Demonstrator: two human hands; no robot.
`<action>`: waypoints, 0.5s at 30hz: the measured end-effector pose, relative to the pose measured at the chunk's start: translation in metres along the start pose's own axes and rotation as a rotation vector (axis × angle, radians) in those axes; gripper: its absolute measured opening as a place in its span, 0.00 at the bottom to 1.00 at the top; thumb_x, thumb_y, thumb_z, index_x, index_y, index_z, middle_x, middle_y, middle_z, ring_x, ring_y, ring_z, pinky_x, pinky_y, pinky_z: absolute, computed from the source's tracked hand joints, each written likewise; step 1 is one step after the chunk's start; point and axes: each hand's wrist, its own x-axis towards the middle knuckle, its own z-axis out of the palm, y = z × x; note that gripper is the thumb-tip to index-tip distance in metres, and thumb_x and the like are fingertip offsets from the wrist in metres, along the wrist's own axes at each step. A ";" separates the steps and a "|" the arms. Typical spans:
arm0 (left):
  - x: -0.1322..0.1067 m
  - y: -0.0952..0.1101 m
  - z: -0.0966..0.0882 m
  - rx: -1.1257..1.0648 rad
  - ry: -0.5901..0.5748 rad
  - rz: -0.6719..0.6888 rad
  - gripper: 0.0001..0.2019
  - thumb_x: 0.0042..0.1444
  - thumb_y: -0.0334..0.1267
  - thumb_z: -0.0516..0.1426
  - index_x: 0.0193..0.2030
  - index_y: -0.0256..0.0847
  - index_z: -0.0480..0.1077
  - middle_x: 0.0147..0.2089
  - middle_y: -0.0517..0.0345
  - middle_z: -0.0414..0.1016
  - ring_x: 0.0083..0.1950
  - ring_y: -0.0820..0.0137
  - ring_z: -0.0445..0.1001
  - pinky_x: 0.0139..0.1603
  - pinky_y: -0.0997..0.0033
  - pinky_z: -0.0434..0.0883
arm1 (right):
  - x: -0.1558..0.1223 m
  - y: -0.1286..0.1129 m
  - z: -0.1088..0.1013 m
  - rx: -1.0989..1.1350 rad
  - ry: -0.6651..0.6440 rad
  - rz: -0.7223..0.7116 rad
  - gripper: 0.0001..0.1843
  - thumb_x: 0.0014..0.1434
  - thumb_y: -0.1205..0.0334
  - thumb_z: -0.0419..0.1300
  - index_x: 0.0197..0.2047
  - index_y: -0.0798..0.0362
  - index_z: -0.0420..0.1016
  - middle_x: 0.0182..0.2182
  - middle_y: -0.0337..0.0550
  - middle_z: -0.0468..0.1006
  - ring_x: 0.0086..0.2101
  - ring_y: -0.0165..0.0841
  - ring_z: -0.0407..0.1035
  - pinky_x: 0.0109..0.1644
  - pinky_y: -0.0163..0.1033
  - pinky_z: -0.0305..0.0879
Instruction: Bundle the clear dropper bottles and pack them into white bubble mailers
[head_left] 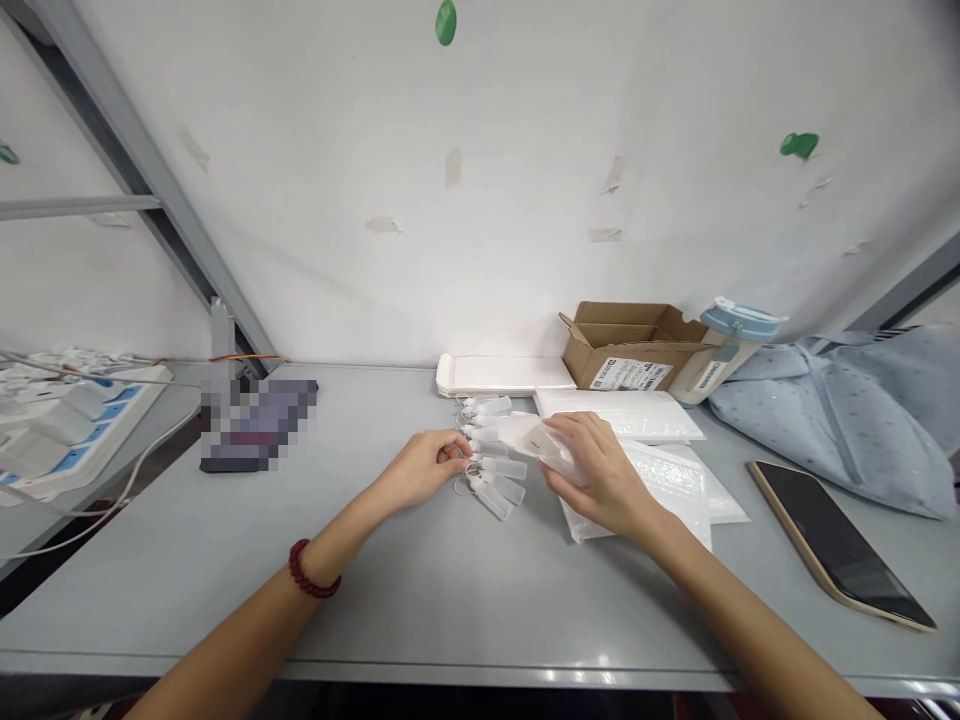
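Observation:
Several clear plastic key tags (499, 497) with metal rings lie fanned out on the grey table (420, 580). My left hand (427, 467) has thumb and fingertips pinched at the ring end of one key tag in the middle of the group. My right hand (596, 470) is closed on a small translucent plastic bag (529, 440), whose left end meets the tags. Whether a tag is inside the bag I cannot tell. White bubble mailers (667, 485) lie under and behind my right hand.
Behind stand a stack of white envelopes (502, 374), an open cardboard box (630, 350) and a blue-lidded bottle (724, 350). On the right are a blue cloth bag (832, 420) and a phone (832, 540). A power strip (105, 430) with cables sits far left, near a blurred dark object (262, 425).

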 end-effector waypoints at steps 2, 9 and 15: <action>0.001 0.000 0.001 -0.001 0.000 0.006 0.09 0.50 0.41 0.54 0.31 0.40 0.72 0.26 0.61 0.69 0.28 0.70 0.66 0.32 0.72 0.63 | 0.000 0.000 0.000 0.001 0.002 -0.005 0.23 0.55 0.65 0.55 0.54 0.50 0.56 0.44 0.51 0.68 0.44 0.44 0.63 0.43 0.50 0.62; 0.000 0.009 -0.019 -0.174 0.079 -0.022 0.09 0.51 0.43 0.54 0.30 0.39 0.70 0.32 0.58 0.72 0.35 0.68 0.67 0.37 0.72 0.63 | 0.000 0.000 -0.001 0.002 -0.007 0.001 0.23 0.55 0.65 0.55 0.54 0.51 0.55 0.44 0.52 0.67 0.45 0.44 0.62 0.44 0.51 0.62; -0.007 0.021 -0.030 -0.416 0.191 -0.044 0.09 0.50 0.43 0.57 0.30 0.39 0.69 0.30 0.61 0.66 0.30 0.74 0.61 0.33 0.75 0.61 | -0.001 -0.002 -0.001 0.001 -0.019 -0.003 0.24 0.54 0.65 0.56 0.54 0.51 0.55 0.44 0.51 0.68 0.44 0.43 0.62 0.44 0.50 0.62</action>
